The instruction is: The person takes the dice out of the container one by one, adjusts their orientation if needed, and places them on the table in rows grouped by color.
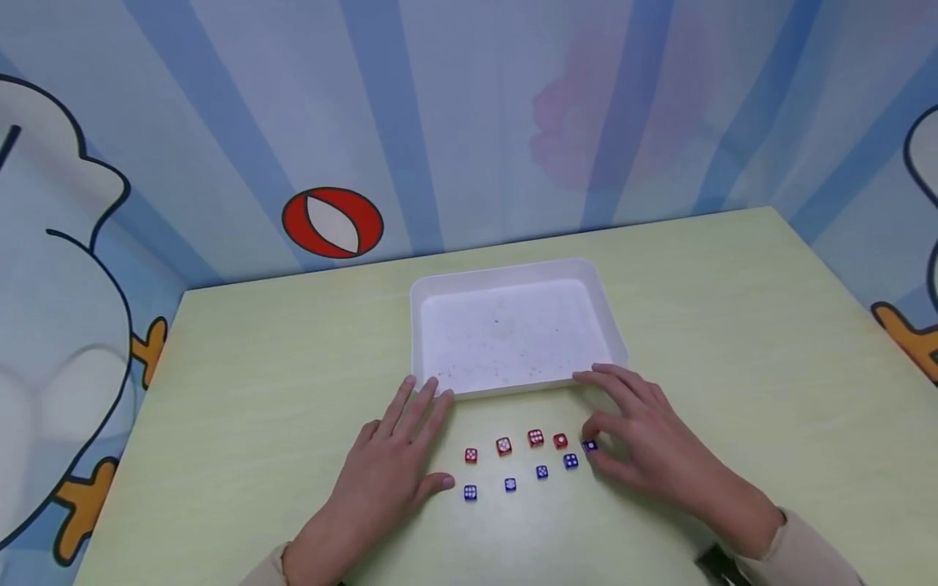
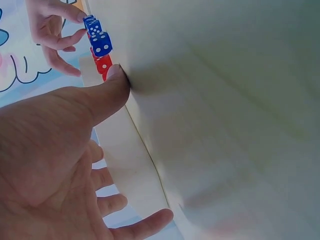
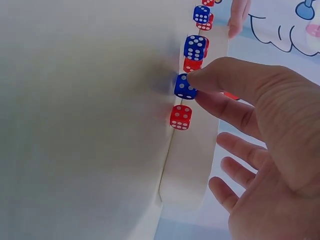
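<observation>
Red dice (image 1: 536, 438) and blue dice (image 1: 542, 472) lie in two rough rows on the table, the red row farther from me. My right hand (image 1: 645, 435) pinches a blue die (image 3: 183, 89) between thumb and index finger at the right end of the rows. Its other fingers reach toward the tray's near right edge. A red die (image 3: 181, 118) shows beside the pinched one in the right wrist view. My left hand (image 1: 388, 464) is spread flat with straight fingers, fingertips at the near left corner of the white tray (image 1: 506, 391), thumb beside the leftmost blue die (image 1: 471, 492).
The shallow tray stands just beyond the dice, with small specks on its floor. A pale green table (image 1: 293, 350) runs back to a wall (image 1: 498, 122) printed with cartoon figures. A dark object (image 1: 721, 563) lies by my right sleeve.
</observation>
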{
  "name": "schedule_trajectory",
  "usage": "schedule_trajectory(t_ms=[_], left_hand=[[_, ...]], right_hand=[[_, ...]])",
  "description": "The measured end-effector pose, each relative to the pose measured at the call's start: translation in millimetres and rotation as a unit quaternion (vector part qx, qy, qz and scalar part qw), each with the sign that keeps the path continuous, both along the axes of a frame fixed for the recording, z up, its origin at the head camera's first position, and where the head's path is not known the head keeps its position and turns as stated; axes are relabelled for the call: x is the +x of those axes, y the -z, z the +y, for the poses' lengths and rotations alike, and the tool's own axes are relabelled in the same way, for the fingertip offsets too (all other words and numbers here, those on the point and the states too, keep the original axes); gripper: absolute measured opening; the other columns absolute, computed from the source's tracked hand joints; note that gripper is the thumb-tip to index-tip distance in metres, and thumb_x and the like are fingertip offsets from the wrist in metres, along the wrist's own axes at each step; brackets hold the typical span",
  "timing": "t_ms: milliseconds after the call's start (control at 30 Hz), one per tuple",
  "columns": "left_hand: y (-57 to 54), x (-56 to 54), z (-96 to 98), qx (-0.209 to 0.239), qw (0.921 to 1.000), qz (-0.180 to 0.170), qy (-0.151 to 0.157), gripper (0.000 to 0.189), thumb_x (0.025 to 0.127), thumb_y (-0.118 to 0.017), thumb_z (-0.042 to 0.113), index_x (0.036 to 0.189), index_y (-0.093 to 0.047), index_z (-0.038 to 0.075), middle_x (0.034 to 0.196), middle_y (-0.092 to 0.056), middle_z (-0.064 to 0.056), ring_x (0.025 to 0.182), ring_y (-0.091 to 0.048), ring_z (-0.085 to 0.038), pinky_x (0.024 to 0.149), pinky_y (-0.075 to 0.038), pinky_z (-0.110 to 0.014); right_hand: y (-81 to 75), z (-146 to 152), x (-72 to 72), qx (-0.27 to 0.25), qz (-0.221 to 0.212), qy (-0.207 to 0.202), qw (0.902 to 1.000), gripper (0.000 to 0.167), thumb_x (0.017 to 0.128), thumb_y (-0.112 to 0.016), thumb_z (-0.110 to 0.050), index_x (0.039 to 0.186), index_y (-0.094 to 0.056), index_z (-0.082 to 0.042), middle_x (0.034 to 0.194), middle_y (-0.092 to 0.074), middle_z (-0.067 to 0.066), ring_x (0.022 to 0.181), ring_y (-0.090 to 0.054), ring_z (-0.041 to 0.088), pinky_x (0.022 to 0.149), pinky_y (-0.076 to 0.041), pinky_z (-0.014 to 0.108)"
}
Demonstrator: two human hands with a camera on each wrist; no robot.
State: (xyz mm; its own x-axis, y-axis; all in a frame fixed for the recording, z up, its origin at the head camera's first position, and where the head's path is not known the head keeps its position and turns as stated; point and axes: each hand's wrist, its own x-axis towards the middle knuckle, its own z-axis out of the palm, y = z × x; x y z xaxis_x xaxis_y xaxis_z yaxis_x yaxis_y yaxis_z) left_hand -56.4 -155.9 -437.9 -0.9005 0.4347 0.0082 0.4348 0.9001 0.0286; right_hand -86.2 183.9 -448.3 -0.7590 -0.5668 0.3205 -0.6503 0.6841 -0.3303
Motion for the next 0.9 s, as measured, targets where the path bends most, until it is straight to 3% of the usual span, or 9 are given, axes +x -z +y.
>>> schedule_trajectory(t_ms=[300,600,733,900], left_hand=[[0.7,-0.3,-3.0,0.002,0.9997,0.024,0.010,0.097,0.090,-0.077,0.058,0.166,-0.036,0.014,0.172,-0.034,-0.010,0.161,-0.026,-0.034,0.093,-0.055,-0.048],[0.3,-1.3,-0.7,0.012,0.9999,0.008,0.006,0.097,0.091,-0.077,0.056,0.166,-0.035,0.014,0.173,-0.032,-0.010,0.161,-0.024,-0.035,0.096,-0.054,-0.051],[0.7,-1.1,-0.2,0.010,0.9999,0.009,0.007,0.097,0.091,-0.077,0.057,0.166,-0.035,0.014,0.173,-0.033,-0.010,0.161,-0.025,-0.035,0.096,-0.054,-0.051],[0.9,1.0,0.4,0.011,0.9999,0.012,0.005,0.097,0.090,-0.078,0.056,0.166,-0.035,0.013,0.173,-0.033,-0.010,0.161,-0.025,-0.035,0.094,-0.055,-0.049]], right_hand=[[1.7,7.9,7.3,-0.012,0.010,-0.001,0.9999,0.027,0.074,-0.090,-0.010,0.084,-0.073,-0.028,0.150,-0.056,0.012,0.143,-0.042,0.038,0.103,-0.039,0.063],[-2.9,8.0,7.3,-0.027,-0.003,0.031,0.9992,0.022,0.076,-0.094,-0.024,0.086,-0.075,-0.028,0.145,-0.060,0.009,0.143,-0.043,0.035,0.107,-0.038,0.061],[-4.2,-2.5,2.1,-0.050,0.020,0.004,0.9985,0.014,0.082,-0.089,-0.018,0.089,-0.079,-0.025,0.143,-0.062,0.009,0.141,-0.046,0.035,0.107,-0.038,0.060],[-3.9,-18.8,-6.5,-0.040,0.030,-0.020,0.9985,0.011,0.084,-0.089,-0.018,0.090,-0.082,-0.024,0.144,-0.061,0.010,0.141,-0.047,0.034,0.107,-0.040,0.059]])
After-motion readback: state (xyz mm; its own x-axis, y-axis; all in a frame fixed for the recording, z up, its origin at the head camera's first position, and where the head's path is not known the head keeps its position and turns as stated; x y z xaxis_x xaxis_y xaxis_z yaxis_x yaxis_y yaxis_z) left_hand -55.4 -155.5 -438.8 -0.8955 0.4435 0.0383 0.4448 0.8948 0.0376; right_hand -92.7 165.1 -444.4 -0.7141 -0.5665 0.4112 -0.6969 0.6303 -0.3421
